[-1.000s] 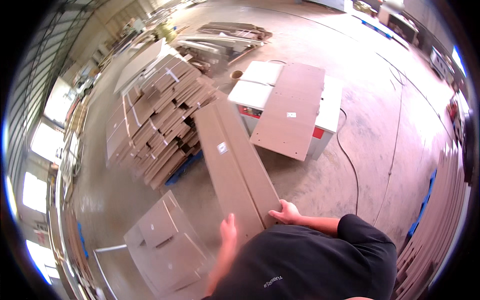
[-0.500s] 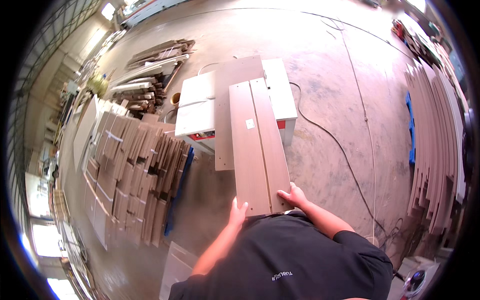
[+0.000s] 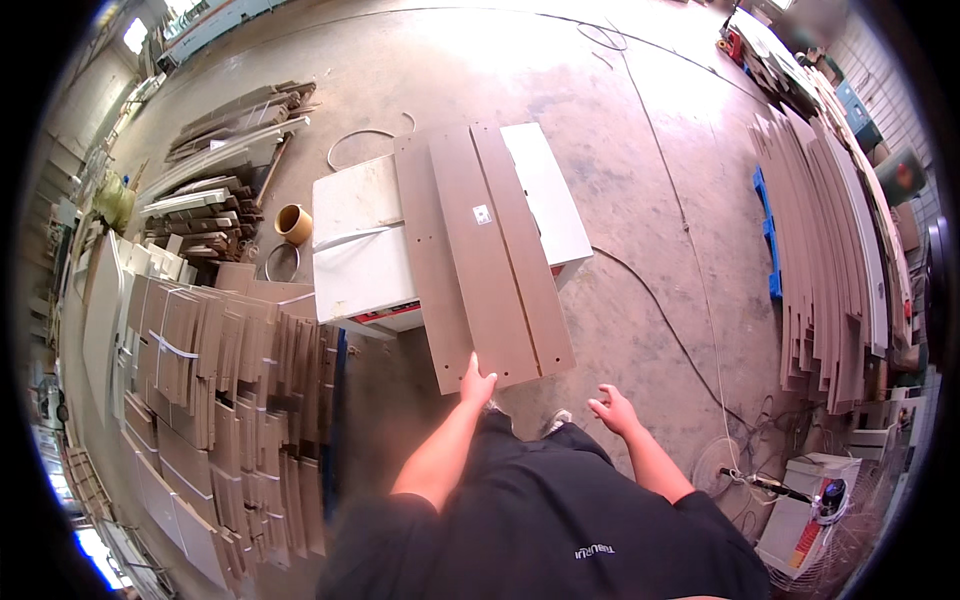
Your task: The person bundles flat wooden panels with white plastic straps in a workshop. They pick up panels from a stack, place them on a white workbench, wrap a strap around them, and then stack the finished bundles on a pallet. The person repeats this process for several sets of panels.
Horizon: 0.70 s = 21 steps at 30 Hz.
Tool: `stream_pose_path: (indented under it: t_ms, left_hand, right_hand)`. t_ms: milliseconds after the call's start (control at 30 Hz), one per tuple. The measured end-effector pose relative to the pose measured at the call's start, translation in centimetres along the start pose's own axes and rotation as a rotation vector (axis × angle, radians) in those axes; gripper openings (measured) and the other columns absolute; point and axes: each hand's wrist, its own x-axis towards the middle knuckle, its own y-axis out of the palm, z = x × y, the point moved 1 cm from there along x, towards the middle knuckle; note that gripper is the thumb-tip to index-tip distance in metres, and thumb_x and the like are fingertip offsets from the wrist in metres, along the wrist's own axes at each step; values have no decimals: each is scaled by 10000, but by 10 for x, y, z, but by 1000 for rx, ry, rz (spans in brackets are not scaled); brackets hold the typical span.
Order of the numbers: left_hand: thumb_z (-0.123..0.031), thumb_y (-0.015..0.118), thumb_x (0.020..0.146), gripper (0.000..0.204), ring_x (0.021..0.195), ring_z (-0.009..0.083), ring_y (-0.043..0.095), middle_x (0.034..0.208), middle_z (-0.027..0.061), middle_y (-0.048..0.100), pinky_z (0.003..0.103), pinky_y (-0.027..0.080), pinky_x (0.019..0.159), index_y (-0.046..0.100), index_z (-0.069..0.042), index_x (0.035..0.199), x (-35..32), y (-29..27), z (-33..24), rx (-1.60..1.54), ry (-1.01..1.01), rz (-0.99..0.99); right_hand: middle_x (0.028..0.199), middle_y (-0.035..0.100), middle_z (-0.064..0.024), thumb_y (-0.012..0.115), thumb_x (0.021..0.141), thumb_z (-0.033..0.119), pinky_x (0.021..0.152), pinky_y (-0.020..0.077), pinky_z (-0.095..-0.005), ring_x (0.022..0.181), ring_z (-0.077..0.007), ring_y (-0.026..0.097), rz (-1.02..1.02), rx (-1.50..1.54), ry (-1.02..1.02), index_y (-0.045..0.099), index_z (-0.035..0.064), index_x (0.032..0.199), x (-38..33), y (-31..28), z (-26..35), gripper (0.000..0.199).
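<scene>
Past the near edge of the white machine [image 3: 360, 275], left hand [image 3: 477, 384] touches the upper board [image 3: 482, 275], grip unclear; right hand [image 3: 614, 408] hangs half-open.

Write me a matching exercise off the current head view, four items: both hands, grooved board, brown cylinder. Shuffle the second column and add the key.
Column one
1. Left hand
2. Right hand
3. Grooved board
4. Brown cylinder

Column two
A. Lying on top of another board
B. On the floor, left of the white-topped stand
C. Touching the near end of the boards
D. Apart from the boards, holding nothing

Right pairs: 1-C, 2-D, 3-A, 4-B
</scene>
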Motion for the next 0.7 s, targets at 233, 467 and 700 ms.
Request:
stream_pose_path:
  t_ms: [233, 467, 700]
  left_hand:
    - [-145, 658, 904, 539, 1043, 256, 700, 1198, 181, 703, 378, 539, 959, 566, -58, 1428, -3, -9, -7, 52, 327, -199]
    - [-147, 612, 966, 323, 780, 113, 696, 937, 76, 757, 300, 567, 753, 676, -48, 1268, -121, -51, 27, -220, 25, 116]
    - [-292, 645, 845, 195, 871, 321, 718, 903, 121, 752, 456, 563, 771, 766, -150, 900, -375, -25, 265, 51, -705, -198]
  right_hand:
    - [1029, 763, -148, 716, 932, 396, 813, 572, -356, 853, -231, 759, -19, -5, 189, 595, 35, 1323, -54, 24, -98, 546]
    - [1009, 763, -150, 671, 949, 366, 888, 560, -389, 996, -267, 728, 446, 232, 136, 679, 9, 1233, 56, 114, -292, 457]
    - [924, 742, -77, 621, 974, 318, 576, 524, -321, 731, -176, 701, 655, -337, 41, 686, 30, 1150, 75, 78, -43, 344]
